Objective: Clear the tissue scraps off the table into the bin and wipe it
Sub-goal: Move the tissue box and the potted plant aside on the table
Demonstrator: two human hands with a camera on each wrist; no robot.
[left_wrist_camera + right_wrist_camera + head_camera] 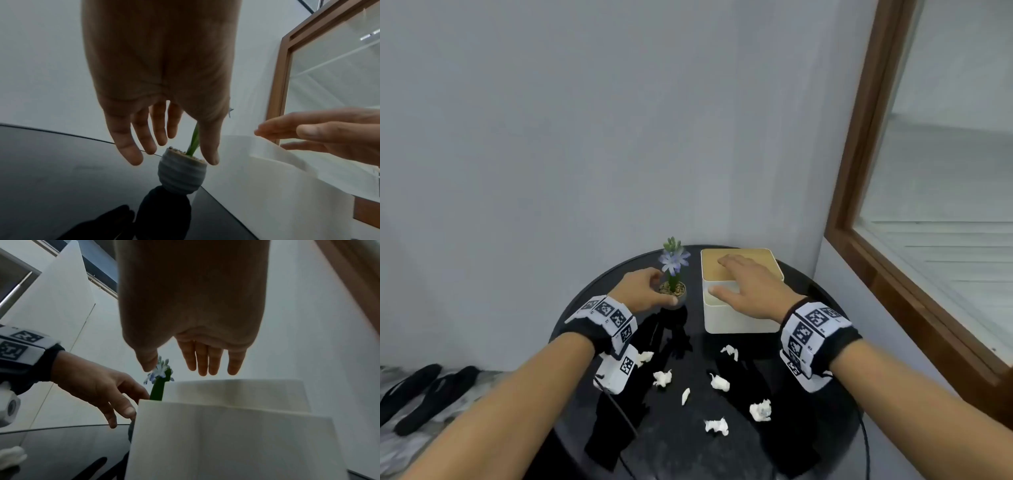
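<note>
Several white tissue scraps (662,378) lie scattered on the near half of the round black table (681,455); one scrap (10,456) shows in the right wrist view. My left hand (662,287) reaches round a small grey flower pot (674,297), fingers spread and thumb at its rim (174,151). It is not closed on the pot (180,175). My right hand (736,279) hovers flat just over a white box (736,318) with a wooden lid, fingers straight (176,368) and holding nothing.
The box (226,434) and the pot stand side by side at the table's far edge, against grey walls. A wood-framed window (859,205) runs along the right. Black slippers (424,394) lie on the floor at the left. No bin or cloth is in view.
</note>
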